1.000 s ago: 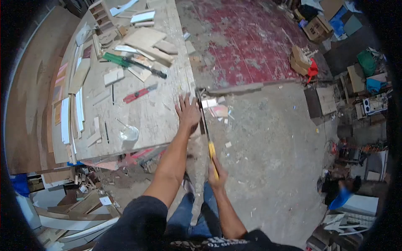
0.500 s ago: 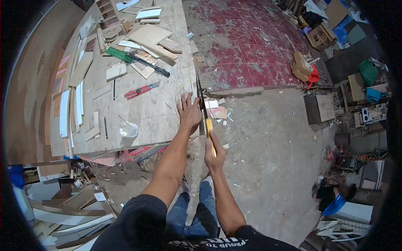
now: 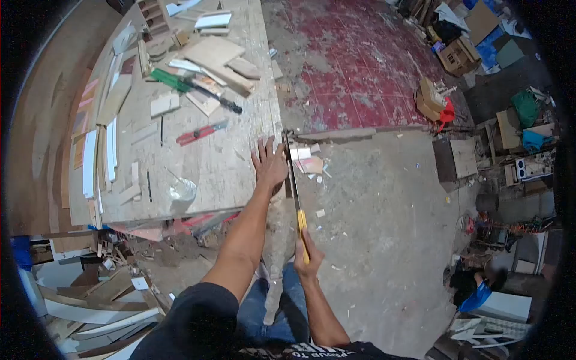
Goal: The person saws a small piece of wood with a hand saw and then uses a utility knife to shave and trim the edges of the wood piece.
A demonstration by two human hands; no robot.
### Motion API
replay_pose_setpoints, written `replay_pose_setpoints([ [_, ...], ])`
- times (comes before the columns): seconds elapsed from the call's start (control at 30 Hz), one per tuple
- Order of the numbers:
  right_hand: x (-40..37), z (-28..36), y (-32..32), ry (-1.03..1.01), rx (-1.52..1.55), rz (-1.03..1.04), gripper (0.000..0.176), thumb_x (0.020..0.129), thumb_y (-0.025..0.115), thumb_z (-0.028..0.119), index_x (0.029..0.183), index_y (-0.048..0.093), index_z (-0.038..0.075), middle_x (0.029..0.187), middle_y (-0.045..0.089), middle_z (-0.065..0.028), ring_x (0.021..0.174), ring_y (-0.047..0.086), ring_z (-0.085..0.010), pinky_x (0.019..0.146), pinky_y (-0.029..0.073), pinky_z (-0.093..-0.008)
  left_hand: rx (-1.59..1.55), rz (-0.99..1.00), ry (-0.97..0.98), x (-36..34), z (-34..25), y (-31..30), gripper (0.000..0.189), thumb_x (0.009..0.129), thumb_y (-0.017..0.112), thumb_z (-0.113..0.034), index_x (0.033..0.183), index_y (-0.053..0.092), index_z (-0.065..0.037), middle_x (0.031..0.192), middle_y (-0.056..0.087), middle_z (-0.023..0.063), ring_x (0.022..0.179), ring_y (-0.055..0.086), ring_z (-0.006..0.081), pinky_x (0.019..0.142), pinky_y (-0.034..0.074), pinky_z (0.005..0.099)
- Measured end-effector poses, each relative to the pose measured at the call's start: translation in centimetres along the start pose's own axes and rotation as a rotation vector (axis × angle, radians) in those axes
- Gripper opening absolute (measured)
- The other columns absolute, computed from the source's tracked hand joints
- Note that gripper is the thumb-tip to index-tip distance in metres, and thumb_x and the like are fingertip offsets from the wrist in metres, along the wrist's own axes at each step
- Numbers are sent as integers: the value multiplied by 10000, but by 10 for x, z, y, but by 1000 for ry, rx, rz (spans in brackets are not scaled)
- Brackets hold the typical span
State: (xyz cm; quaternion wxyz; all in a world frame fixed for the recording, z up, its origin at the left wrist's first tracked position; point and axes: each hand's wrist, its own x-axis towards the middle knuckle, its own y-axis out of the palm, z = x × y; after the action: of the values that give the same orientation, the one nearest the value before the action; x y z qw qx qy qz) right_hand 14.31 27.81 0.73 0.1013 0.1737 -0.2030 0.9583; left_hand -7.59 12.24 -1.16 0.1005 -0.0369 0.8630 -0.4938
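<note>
Dim, greyish light; 4 corners black, lens bowing the brown panel (image 3: 45,135) (strongly, far left). Shadow darkens the jeans (image 3: 294,300); far-right person (image 3: 471,292) blurred.

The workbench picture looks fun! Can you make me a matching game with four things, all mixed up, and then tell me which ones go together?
Things:
1. Saw
2. Left hand
3. Knife
4. Jeans

Clues:
A. Fingers spread, at the edge of the table
B. Blue
C. Yellow handle, held in the right hand
D. Red, lying flat

Right pairs: 1-C, 2-A, 3-D, 4-B
</note>
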Motion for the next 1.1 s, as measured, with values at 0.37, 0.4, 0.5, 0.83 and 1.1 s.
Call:
replay_pose_setpoints([
  [0.37,40,0,12,42,4,62,430,864,652,45,1292,612,19,1078,701,-217,825,725,-247,713,541,-304,29,-29,15,7,4,6,447,935,476,-213,1377,485,-145,1563,249,105,1489,54,381,1154,46,634],
  [0.4,56,-6,19,142,18,156,438,858,647,28,1295,612,24,1115,694,-211,837,728,-243,703,542,-297,27,-45,24,6,5,7,442,932,480,-209,1370,491,-144,1561,252,109,1486,64,389,1152,51,637],
  [0.5,28,-11,10,11,-17,78,430,863,639,30,1291,612,18,1067,700,-221,762,722,-225,663,536,-303,-2,-44,16,9,6,8,441,927,479,-198,1364,496,-140,1560,253,110,1483,78,395,1148,55,641],
  [0.83,12,-1,-18,-26,19,81,413,864,646,70,1266,617,-16,962,703,-231,661,683,-264,608,514,-324,15,-39,42,17,8,1,463,928,479,-213,1385,463,-147,1570,239,120,1485,57,408,1143,63,653],
  [1.1,47,-14,13,5,24,118,416,900,615,62,1308,579,-9,1152,674,-232,965,710,-292,812,537,-314,30,-35,65,15,18,13,469,906,508,-210,1366,469,-128,1571,222,100,1482,54,409,1131,63,678],
])
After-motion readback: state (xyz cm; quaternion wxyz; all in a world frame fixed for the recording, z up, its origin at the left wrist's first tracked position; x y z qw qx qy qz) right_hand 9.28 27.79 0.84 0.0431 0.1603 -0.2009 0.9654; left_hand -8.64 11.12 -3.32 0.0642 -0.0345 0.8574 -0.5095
